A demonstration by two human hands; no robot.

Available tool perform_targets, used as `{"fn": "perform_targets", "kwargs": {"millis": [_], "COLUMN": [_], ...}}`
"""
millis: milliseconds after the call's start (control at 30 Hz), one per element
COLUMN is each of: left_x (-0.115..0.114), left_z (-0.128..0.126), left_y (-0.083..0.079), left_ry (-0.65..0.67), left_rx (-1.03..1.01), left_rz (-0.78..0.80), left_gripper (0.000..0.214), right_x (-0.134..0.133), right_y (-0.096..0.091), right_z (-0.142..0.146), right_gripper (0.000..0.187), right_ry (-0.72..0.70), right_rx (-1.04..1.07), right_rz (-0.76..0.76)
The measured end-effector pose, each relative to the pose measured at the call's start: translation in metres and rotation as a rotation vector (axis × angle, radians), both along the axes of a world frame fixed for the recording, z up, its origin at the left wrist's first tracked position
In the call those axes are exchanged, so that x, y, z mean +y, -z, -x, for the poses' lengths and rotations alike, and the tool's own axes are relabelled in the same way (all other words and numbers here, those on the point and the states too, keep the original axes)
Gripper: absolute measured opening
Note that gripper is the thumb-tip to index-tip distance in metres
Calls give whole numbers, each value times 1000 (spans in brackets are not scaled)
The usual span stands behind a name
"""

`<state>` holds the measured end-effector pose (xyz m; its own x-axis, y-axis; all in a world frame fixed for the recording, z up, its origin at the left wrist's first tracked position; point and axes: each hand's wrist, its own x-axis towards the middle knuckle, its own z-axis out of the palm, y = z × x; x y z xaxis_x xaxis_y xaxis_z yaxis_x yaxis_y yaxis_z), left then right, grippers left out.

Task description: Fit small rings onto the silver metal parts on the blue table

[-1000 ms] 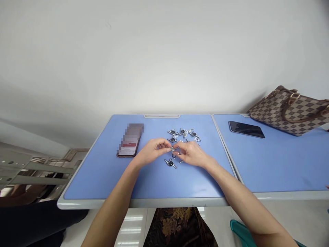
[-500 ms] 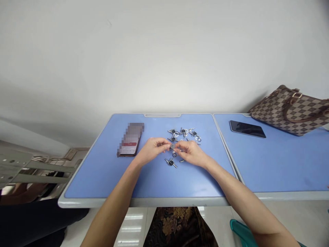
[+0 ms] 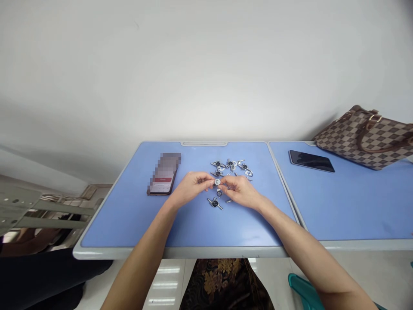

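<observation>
Between the fingertips of both hands is a small round silver metal piece (image 3: pixel 217 182), its flat face tilted up toward me. My left hand (image 3: pixel 194 186) pinches it from the left, thumb and forefinger closed. From the right, my right hand (image 3: pixel 238 189) grips its other edge. Around them on the blue table lie several small metal pieces with black round centres and silver arms; one such metal piece (image 3: pixel 214 203) is nearest me, and another metal piece (image 3: pixel 244 167) sits farther back. A small dark ring (image 3: pixel 219 193) lies just below the held piece. My right hand partly hides some pieces.
A phone (image 3: pixel 163 181) with a lit screen lies left of my hands on the blue table (image 3: pixel 129 224). On the adjoining table to the right are a dark phone (image 3: pixel 311 161) and a checkered handbag (image 3: pixel 364 137). A white wall (image 3: pixel 206 86) rises behind.
The round piece has tilted, so its face now looks brighter and turned toward me. Both hands keep nearly the same place and grip.
</observation>
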<state>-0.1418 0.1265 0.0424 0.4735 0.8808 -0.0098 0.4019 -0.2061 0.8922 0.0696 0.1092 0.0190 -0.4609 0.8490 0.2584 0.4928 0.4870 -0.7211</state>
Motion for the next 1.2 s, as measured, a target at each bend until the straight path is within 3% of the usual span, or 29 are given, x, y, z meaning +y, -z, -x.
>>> {"fn": "perform_targets", "kwargs": {"millis": [1200], "left_x": [-4], "left_z": [-3], "left_y": [-5], "left_ry": [-64], "left_rx": [14], "left_rz": [-68], "left_gripper": [22], "right_x": [0], "right_y": [-1], "right_z": [0], "right_gripper": [16], "right_ry": [3], "right_rx": [33], "right_rz": [14]}}
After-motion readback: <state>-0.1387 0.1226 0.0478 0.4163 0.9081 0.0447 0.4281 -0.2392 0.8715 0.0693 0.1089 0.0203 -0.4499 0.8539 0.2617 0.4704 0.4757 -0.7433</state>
